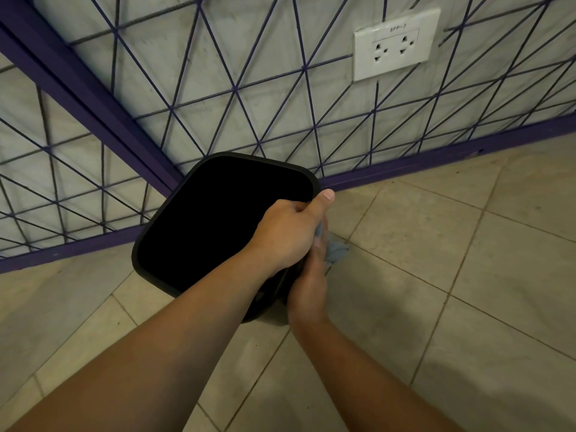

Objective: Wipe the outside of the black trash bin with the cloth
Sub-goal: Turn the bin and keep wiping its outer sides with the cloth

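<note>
My left hand [285,235] grips the rim of the black trash bin [224,219]. My fingers curl over the edge and my thumb sticks up along the rim. The bin stands on the tiled floor [436,275], in the corner where the two purple wire fences [249,88] meet, and it tips a little toward me.

My right hand [307,288] is low on the near right side of the bin, just under my left hand. It presses the blue cloth [335,252] against the outside wall. A bunch of the cloth pokes out past my fingers. I cannot tell just how my fingers sit on it, because my left hand hides part of them. I think they pinch the cloth so it stays put.

I think I am wiping this side now. To do it well, I should hold the rim tight so the bin does not slide or fall. I should keep the cloth flat on the wall and rub up and down, all the way to the bottom. Then I should turn the bin to reach the sides near the fences, which are hard to get at.

A white wall socket [396,45] sits on the wall behind the fence.
</note>
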{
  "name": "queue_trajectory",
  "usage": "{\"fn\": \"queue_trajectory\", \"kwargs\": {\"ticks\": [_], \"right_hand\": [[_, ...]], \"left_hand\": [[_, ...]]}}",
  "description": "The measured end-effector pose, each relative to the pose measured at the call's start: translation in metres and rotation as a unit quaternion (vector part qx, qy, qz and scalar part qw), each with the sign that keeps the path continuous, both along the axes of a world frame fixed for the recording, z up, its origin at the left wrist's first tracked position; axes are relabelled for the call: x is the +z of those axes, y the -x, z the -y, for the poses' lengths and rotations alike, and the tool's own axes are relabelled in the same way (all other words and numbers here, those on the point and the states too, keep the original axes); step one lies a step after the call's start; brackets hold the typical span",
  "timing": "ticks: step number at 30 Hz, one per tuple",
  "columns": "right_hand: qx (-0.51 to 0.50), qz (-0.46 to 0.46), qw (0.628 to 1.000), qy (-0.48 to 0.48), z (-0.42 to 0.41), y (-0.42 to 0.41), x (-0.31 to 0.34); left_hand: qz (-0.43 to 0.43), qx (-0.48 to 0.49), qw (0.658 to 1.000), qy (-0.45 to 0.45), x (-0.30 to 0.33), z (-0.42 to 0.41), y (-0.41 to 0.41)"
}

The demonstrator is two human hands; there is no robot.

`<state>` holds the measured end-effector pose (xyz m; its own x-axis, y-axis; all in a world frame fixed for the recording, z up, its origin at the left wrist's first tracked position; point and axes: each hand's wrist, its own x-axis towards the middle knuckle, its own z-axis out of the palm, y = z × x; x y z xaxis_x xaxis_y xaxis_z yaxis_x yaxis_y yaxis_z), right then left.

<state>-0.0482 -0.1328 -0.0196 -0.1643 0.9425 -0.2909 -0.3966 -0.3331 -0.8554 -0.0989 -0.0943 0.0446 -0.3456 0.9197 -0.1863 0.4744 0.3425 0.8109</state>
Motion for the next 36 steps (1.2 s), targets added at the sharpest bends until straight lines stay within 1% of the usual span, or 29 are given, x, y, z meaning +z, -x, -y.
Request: {"fn": "queue_trajectory", "kwargs": {"ticks": [3,4,7,9,10,12,13,16,18,19,21,22,23,26,28,29,30,32,33,36], "right_hand": [[0.007,-0.083,0.995,0.048,-0.02,-0.005,0.0],[0.012,-0.089,0.995,0.042,-0.02,-0.005,0.003],[0.009,-0.025,0.999,-0.029,0.005,-0.001,0.008],[-0.015,0.007,0.999,-0.035,0.009,0.002,0.002],[-0.027,0.005,1.0,-0.013,0.002,0.002,-0.001],[-0.037,-0.039,0.997,0.047,-0.019,0.002,-0.002],[-0.031,-0.045,0.997,0.056,-0.025,0.003,0.0],[-0.008,0.02,1.0,-0.003,-0.006,0.005,0.015],[-0.005,0.02,0.999,-0.026,0.008,0.004,0.013],[-0.008,0.012,1.0,-0.019,0.005,0.002,0.008],[-0.007,-0.038,0.999,0.027,-0.012,-0.002,0.004],[-0.006,-0.062,0.997,0.036,-0.019,-0.002,0.005],[-0.006,-0.062,0.998,0.026,-0.021,-0.002,0.008],[-0.009,0.008,0.999,-0.052,0.003,0.001,0.017],[-0.003,0.042,0.996,-0.084,0.015,-0.001,0.006],[0.001,0.052,0.996,-0.079,0.011,-0.003,-0.001],[0.002,0.034,0.998,-0.044,0.004,-0.004,-0.006],[-0.007,-0.053,0.998,0.026,-0.013,-0.006,-0.003],[-0.006,-0.066,0.997,0.031,-0.017,-0.005,0.001],[0.009,-0.002,1.0,-0.028,-0.007,0.0,0.013]], "left_hand": [[0.003,-0.002,1.0,0.005,-0.001,0.0,0.0],[0.007,-0.004,1.0,0.009,-0.001,-0.001,0.001],[0.016,-0.005,1.0,0.006,-0.001,0.0,0.001],[0.014,0.0,1.0,0.003,-0.001,0.0,0.0],[0.011,0.002,1.0,0.002,-0.002,-0.001,-0.001],[0.008,0.002,1.0,0.0,-0.002,-0.001,0.0],[0.011,0.001,1.0,0.0,-0.001,-0.001,0.0],[0.02,-0.003,1.0,-0.002,-0.001,0.0,0.001],[0.016,-0.006,1.0,0.001,0.0,0.0,0.0],[0.012,-0.006,1.0,0.003,0.0,0.0,-0.001],[0.011,-0.002,1.0,0.003,0.0,0.0,0.0],[0.013,-0.004,1.0,0.005,0.001,0.0,0.0],[0.018,-0.007,1.0,0.008,0.002,0.0,0.0],[0.04,-0.005,0.999,0.007,0.003,0.002,0.0],[0.033,0.001,0.999,0.012,0.003,0.002,-0.001],[0.026,0.004,1.0,0.013,0.003,0.001,-0.001],[0.02,0.006,1.0,0.012,0.002,0.001,0.0],[0.022,0.007,1.0,0.01,0.003,0.001,0.0],[0.027,0.004,1.0,0.011,0.003,0.001,0.0],[0.033,-0.004,0.999,0.013,0.003,0.002,0.0]]}}
